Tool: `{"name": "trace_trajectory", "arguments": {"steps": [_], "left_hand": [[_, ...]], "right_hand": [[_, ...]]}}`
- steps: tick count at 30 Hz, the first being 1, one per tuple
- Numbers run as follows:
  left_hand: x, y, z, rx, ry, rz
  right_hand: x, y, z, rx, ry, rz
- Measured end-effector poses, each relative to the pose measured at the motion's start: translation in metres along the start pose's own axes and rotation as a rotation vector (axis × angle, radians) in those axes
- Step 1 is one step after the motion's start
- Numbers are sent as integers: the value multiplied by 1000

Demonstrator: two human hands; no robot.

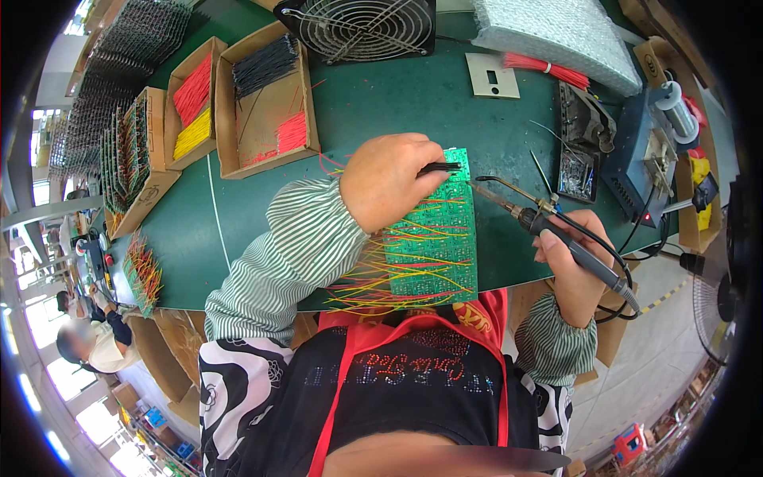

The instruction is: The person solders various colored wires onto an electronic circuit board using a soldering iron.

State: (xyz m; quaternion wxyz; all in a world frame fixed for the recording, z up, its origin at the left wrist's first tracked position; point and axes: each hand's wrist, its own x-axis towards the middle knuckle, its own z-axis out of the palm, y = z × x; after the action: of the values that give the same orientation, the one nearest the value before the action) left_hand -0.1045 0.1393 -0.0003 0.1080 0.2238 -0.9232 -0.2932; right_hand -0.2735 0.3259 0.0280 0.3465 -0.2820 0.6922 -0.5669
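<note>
A green circuit board panel lies at the table's near edge, with yellow and red wires fanning out from its left side. My left hand is closed on black wires, whose ends reach the board's far end. In my right hand is a soldering iron, gripped by its dark handle. Its tip points left, close to the board's far right edge. A thin curved metal tube runs along the iron. The fingertips of my left hand are partly hidden.
Cardboard boxes hold black and red wires and red and yellow wires at the far left. A fan stands at the back. On the right are a black tray, a blue soldering station and tweezers. Wired boards lie left.
</note>
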Motion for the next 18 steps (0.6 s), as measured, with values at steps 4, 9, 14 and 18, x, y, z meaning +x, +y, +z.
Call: {"name": "trace_trajectory", "arguments": {"steps": [4, 9, 14, 18], "left_hand": [[-16, -1, -23, 135, 60, -24], [-53, 8, -41, 375, 225, -91], [-63, 16, -25, 85, 47, -102], [-65, 16, -10, 210, 37, -23]], "right_hand": [[-8, 4, -4, -14, -16, 4], [-19, 10, -1, -24, -35, -5], [-22, 3, 13, -77, -115, -18], [-24, 5, 19, -54, -120, -39]]}}
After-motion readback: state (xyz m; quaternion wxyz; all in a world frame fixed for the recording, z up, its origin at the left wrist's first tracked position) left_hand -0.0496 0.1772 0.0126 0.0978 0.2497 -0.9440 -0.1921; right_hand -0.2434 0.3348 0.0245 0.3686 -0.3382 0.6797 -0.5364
